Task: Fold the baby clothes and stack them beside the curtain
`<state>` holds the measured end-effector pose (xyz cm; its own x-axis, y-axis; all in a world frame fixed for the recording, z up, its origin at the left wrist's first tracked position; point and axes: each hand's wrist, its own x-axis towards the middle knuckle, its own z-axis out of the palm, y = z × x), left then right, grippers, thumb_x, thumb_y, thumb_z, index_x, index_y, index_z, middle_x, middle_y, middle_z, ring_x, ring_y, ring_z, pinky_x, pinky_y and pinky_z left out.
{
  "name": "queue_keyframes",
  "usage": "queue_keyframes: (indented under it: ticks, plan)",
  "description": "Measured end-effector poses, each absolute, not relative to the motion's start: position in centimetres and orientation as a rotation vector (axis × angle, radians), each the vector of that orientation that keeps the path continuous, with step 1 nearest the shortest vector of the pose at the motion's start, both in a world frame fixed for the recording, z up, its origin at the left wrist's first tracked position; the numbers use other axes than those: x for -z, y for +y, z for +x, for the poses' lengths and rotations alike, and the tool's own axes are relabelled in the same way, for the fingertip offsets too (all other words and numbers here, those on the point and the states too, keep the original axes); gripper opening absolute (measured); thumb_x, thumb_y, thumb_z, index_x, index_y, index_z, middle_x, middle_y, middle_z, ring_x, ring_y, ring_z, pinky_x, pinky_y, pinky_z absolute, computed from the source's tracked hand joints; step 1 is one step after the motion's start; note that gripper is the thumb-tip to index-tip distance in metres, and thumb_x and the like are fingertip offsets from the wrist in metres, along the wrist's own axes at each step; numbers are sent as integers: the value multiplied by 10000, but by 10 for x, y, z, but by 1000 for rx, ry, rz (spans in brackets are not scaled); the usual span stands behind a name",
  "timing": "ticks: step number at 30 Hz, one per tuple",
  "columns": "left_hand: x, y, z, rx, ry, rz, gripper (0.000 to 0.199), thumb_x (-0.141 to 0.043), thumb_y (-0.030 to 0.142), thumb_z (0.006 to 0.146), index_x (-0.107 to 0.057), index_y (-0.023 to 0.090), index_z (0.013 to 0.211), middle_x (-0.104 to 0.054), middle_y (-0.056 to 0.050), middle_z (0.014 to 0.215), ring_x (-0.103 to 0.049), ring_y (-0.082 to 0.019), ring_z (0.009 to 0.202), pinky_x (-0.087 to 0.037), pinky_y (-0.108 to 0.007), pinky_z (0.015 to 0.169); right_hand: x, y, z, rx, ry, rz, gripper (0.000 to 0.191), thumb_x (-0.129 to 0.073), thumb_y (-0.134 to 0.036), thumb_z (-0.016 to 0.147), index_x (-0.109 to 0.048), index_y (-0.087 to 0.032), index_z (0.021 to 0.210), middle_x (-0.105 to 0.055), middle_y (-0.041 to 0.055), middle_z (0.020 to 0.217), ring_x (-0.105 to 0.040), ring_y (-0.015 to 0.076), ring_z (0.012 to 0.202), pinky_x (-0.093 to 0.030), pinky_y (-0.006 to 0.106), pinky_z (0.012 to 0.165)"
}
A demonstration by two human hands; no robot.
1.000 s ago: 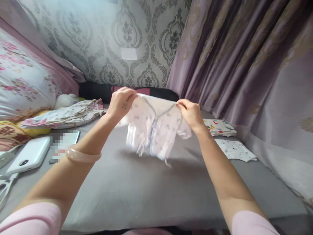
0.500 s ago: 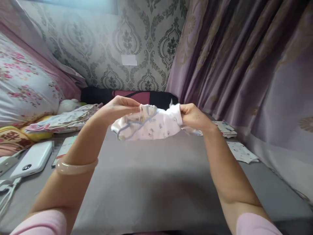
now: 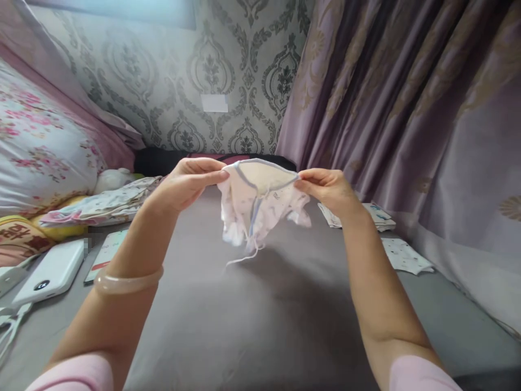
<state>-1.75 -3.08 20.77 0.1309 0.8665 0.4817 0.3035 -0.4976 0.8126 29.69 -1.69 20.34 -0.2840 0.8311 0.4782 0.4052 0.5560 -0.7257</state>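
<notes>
Hands (image 3: 185, 182) pinched closed, holding sm. lt.-coloured garment (image 3: 271, 206).

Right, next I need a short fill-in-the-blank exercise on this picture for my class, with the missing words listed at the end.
1. The small garment is spread ____ the left hand and the right hand.
2. A pale bangle is worn on the ____ arm.
3. Pink ____ decorate the white fabric at the picture's left edge.
4. The sheet below the small garment is plain ____.

Missing words: between; left; flowers; grey.
</notes>
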Motion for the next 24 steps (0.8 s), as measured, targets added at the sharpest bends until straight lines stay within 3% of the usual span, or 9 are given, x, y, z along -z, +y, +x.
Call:
queue_keyframes:
  ticks: [5,9,18,24]
  plan:
    - [-208,-32,-15,-1173,1216,2027,263,-743,471,695,-768,214,745,-666,-12,609,-639,-181,672,-496,-294,626,-203,-19,294,-664,-2029,-1084,372,-739,-569,709,-759,-213,814,-710,19,722,-644,179,702,-509,310,659]
    - [-203,-28,-10,-1228,1103,1963,332,-718,479,720,-772,191,876,-714,-55,740,-648,-190,711,-502,-302,630,-203,-20,286,-740,-2036,-994,397,-724,-573,719,-757,-206,867,-732,36,813,-658,194,756,-512,306,667]
    - [-187,-7,-7,-1533,1242,1740,336,-735,430,666,-726,131,818,-667,-42,698,-547,-126,602,-406,-234,528,-188,8,291,-527,-1813,-988,446,-700,-606,734,-718,-181,871,-727,59,866,-656,215,814,-506,318,721]
    - [-182,-2,-3,-1598,1267,1759,291,-658,404,740,-699,143,862,-628,-18,698,-501,-101,581,-371,-215,521,-181,9,286,-292,-1819,-1020,365,-575,-544,876,-674,-198,939,-699,38,853,-636,184,792,-476,289,723]
